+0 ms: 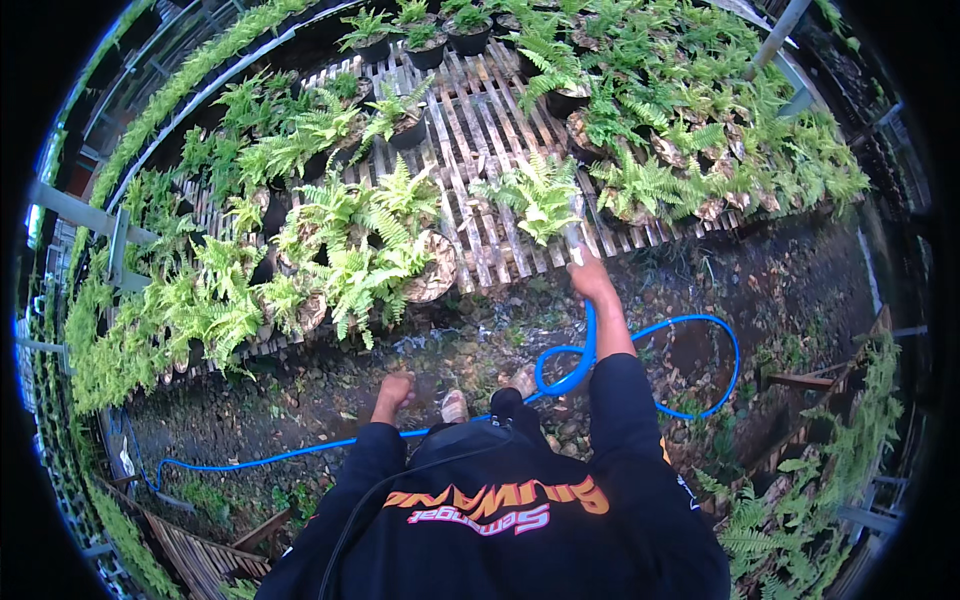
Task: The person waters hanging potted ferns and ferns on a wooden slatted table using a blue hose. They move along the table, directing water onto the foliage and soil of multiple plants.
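Observation:
My right hand [589, 277] grips the end of a blue hose [592, 334], arm stretched out over the front edge of a bamboo slat bench [480, 161]. Water seems to leave the hose end beside a bright green fern [541, 201] that stands on the slats. The hose loops below my wrist and trails along the ground to the left. Lower down, my left hand [395, 391] hangs over the ground with its fingers curled and nothing visible in them. A potted fern [431, 266] tilts toward me at the bench edge, its pot wall partly showing.
Many potted ferns crowd the bench on the left [217, 292] and right [697, 142]. Wet stony ground [300, 412] lies under my feet. A metal post [780, 34] rises at the upper right, and more ferns [772, 540] grow behind me at the lower right.

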The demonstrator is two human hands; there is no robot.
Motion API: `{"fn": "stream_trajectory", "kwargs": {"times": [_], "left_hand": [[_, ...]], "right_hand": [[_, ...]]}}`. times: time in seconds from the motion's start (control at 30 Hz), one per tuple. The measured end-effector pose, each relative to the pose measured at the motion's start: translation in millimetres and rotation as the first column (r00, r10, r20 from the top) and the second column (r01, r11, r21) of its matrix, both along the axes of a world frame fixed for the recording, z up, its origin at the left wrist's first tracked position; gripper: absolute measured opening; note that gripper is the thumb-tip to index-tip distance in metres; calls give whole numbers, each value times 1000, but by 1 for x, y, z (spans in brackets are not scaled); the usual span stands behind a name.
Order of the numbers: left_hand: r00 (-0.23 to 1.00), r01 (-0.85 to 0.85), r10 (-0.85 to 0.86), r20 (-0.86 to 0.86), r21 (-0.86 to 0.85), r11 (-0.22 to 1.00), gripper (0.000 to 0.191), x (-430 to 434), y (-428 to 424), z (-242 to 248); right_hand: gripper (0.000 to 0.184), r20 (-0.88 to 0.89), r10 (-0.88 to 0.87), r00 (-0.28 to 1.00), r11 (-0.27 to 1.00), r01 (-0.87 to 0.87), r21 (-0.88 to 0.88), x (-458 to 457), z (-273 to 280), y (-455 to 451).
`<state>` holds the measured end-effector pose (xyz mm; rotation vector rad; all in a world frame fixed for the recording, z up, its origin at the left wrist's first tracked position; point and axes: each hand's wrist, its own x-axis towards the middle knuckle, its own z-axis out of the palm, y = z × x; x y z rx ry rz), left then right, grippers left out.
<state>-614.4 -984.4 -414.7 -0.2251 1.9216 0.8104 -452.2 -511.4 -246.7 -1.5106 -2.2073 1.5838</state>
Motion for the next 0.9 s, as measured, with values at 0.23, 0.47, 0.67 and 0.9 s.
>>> {"fn": "stream_trajectory", "kwargs": {"times": [0.23,0.47,0.67,0.9], "left_hand": [[988,-155,157,7,239,959,20,-23,-71,30],[973,-224,219,-75,-66,972,24,-27,-203,36],[959,-283,281,-38,-81,956,27,-2,-282,18],[961,-271,264,-86,-83,959,28,1,-298,22]], "right_hand": [[73,11,-41,999,997,42,-67,-2,0,-29],[71,1,-70,998,997,70,24,1,-5,-54],[68,58,-9,998,992,2,126,-15,-14,-91],[69,124,-59,991,974,31,223,-54,-26,-117]]}}
